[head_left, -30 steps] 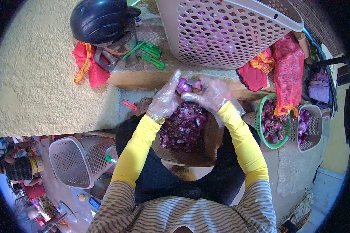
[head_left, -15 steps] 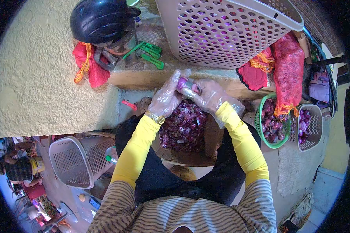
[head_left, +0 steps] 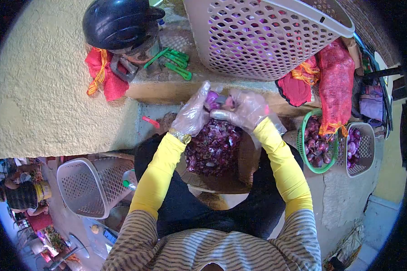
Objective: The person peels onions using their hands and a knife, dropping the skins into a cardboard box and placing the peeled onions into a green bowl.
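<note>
Both hands wear clear plastic gloves. My left hand (head_left: 191,113) grips a purple onion (head_left: 211,100) between thumb and fingers. Close beside it on the right, my right hand (head_left: 246,108) is closed around a small knife (head_left: 222,99), its short blade toward the onion. Below both hands is a cardboard box (head_left: 247,165) holding a heap of purple onion peels (head_left: 212,147), between the knees.
A large perforated basket (head_left: 257,40) of onions stands ahead. At the right are a green basket (head_left: 321,169), a beige basket (head_left: 364,168) and a red mesh sack (head_left: 335,86). At left are a helmet (head_left: 117,25), an empty basket (head_left: 83,187) and a person (head_left: 25,194).
My right hand has shifted slightly, moving the blade a little away from the onion's front. More of the purple onion shows in my left hand.
</note>
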Motion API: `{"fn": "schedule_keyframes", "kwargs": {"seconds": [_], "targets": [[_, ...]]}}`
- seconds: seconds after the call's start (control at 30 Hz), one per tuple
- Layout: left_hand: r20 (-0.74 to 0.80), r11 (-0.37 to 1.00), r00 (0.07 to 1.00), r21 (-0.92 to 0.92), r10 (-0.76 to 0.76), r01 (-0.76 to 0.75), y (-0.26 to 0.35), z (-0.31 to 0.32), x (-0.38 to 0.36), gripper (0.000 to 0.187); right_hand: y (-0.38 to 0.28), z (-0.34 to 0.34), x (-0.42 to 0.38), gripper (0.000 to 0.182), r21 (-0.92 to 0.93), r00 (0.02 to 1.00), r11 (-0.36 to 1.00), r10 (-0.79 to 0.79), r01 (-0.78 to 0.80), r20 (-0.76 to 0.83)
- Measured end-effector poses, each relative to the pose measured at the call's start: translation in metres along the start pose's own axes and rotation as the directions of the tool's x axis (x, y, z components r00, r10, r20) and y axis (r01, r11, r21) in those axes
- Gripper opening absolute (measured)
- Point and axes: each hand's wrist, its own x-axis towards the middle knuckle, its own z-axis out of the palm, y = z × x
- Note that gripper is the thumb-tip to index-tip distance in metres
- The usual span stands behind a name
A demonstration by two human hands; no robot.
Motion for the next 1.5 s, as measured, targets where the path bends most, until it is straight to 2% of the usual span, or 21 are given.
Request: {"fn": "schedule_keyframes", "kwargs": {"seconds": [0.03, 0.07, 0.23, 0.37, 0.47, 0.67, 0.77, 0.87, 0.93, 0.97, 1.03, 1.07, 1.17, 1.23, 1.27, 1.33, 1.4, 1.5], "targets": [[0.005, 1.0, 1.0, -0.006, 0.006, -0.006, 0.001, 0.008, -0.003, 0.054, 0.0, -0.001, 0.0, 0.064, 0.007, 0.996, 0.999, 0.048, -0.048, -0.078], [0.006, 1.0, 1.0, -0.006, 0.006, -0.006, -0.003, 0.005, 0.001, 0.054, 0.0, -0.001, 0.001, 0.064, 0.007, 0.996, 0.999, 0.049, -0.048, -0.078], [0.018, 0.997, 1.0, -0.078, 0.019, -0.017, -0.012, -0.007, 0.009, 0.05, 0.003, 0.0, 0.003, 0.068, -0.036, 0.986, 0.985, 0.169, -0.168, 0.012], [0.043, 0.999, 0.998, -0.04, 0.039, -0.037, -0.008, 0.0, 0.003, 0.055, 0.0, 0.0, 0.004, 0.064, -0.051, 0.984, 0.983, 0.177, -0.175, 0.027], [0.018, 0.997, 0.999, -0.065, 0.04, -0.039, -0.005, 0.004, 0.002, 0.051, 0.005, 0.008, 0.005, 0.06, -0.074, 0.99, 0.987, 0.143, -0.142, 0.014], [0.044, 0.999, 0.998, -0.004, 0.05, -0.049, -0.011, -0.011, 0.009, 0.051, 0.008, 0.013, 0.003, 0.055, -0.03, 0.992, 0.991, 0.129, -0.128, 0.008], [0.026, 0.997, 0.998, 0.058, 0.051, -0.053, -0.012, -0.016, 0.011, 0.051, 0.012, 0.014, 0.004, 0.052, -0.042, 0.998, 0.997, 0.064, -0.063, 0.004], [0.002, 0.996, 0.998, 0.061, 0.058, -0.058, -0.014, -0.021, 0.012, 0.053, 0.004, 0.007, 0.003, 0.053, -0.04, 0.995, 0.997, 0.063, -0.06, 0.08], [-0.031, 0.997, 0.999, 0.07, 0.042, -0.04, -0.008, -0.014, 0.007, 0.055, -0.003, 0.001, 0.002, 0.057, -0.128, 0.985, 0.991, -0.018, 0.04, 0.169], [-0.032, 0.997, 0.999, 0.07, 0.044, -0.041, -0.007, -0.014, 0.008, 0.055, -0.003, 0.002, 0.002, 0.057, -0.128, 0.985, 0.991, -0.019, 0.041, 0.169], [-0.108, 0.998, 0.994, 0.056, 0.024, -0.018, -0.005, -0.013, 0.009, 0.06, -0.001, 0.004, 0.002, 0.062, -0.16, 0.952, 0.981, -0.06, 0.112, 0.3], [-0.109, 0.998, 0.994, 0.057, 0.024, -0.018, -0.005, -0.012, 0.009, 0.06, 0.0, 0.005, 0.002, 0.062, -0.159, 0.952, 0.981, -0.061, 0.113, 0.3], [-0.105, 0.998, 0.993, -0.018, 0.05, -0.052, -0.003, -0.004, 0.004, 0.062, 0.003, 0.004, 0.001, 0.056, -0.124, 0.964, 0.979, -0.131, 0.163, 0.232], [-0.02, 0.997, 1.0, -0.08, -0.02, 0.018, -0.001, 0.0, -0.001, 0.063, 0.002, -0.001, -0.001, 0.057, 0.023, 0.995, 0.998, -0.052, 0.05, 0.08], [-0.019, 0.997, 1.0, -0.08, -0.021, 0.019, -0.001, 0.0, 0.0, 0.063, 0.004, -0.001, -0.002, 0.057, 0.023, 0.996, 0.999, -0.051, 0.049, 0.08], [0.005, 0.969, 0.994, -0.223, -0.107, 0.105, 0.0, 0.0, 0.005, 0.062, 0.009, 0.0, -0.001, 0.057, 0.073, 0.997, 0.996, 0.056, -0.052, -0.053], [0.039, 0.975, 0.995, -0.2, -0.092, 0.098, -0.009, -0.011, 0.017, 0.062, 0.012, -0.001, 0.001, 0.059, 0.113, 0.996, 0.99, 0.089, -0.084, -0.032], [0.074, 0.984, 0.995, -0.162, -0.068, 0.079, -0.019, -0.018, 0.02, 0.062, 0.015, 0.002, 0.001, 0.06, 0.062, 0.991, 0.995, 0.085, -0.079, -0.1]]}}
